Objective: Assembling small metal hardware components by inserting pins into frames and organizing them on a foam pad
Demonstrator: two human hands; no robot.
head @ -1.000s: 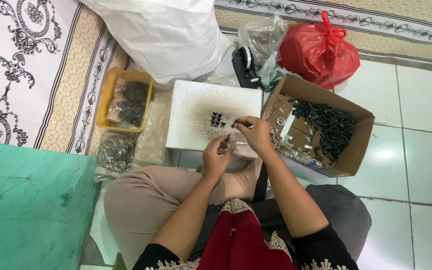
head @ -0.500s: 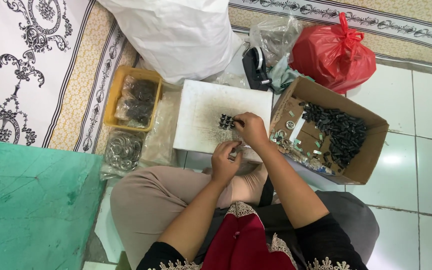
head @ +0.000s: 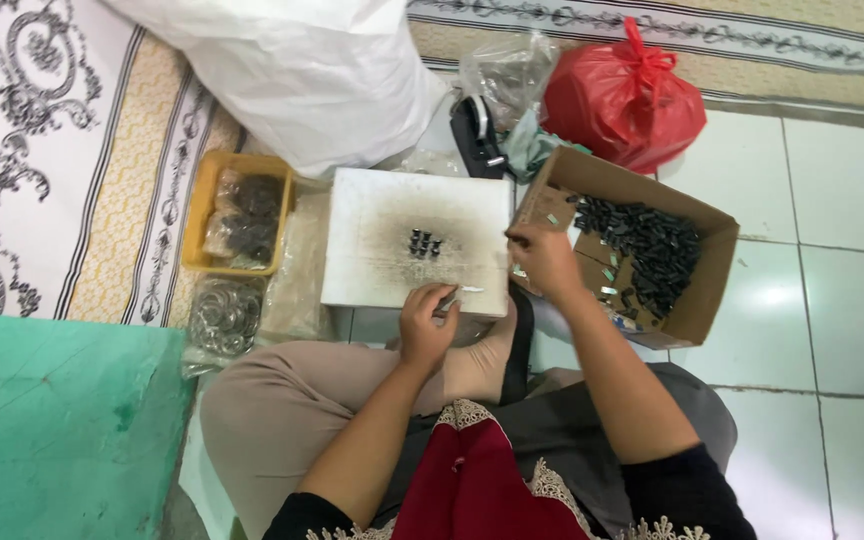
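A white block (head: pixel 382 215) smudged with dark marks lies in front of me, with a few small dark metal pieces (head: pixel 424 244) standing on it. My left hand (head: pixel 426 326) rests at the block's near edge, fingers closed on a thin silvery metal piece (head: pixel 452 298). My right hand (head: pixel 546 262) hovers at the block's right edge, beside the cardboard box (head: pixel 697 305), its fingertips pinched together; what it holds is too small to tell. The box holds several small black parts (head: pixel 647 245).
A yellow tray (head: pixel 204 215) with bagged dark items sits left of the block, a bag of metal rings (head: pixel 222 315) below it. A large white sack (head: pixel 292 70), a clear bag (head: pixel 512 75) and a red bag (head: pixel 624 95) lie behind. A green surface (head: pixel 52 430) lies at my left.
My right hand has moved from over the dark pieces on the block toward the box. My left hand has stayed at the block's near edge.
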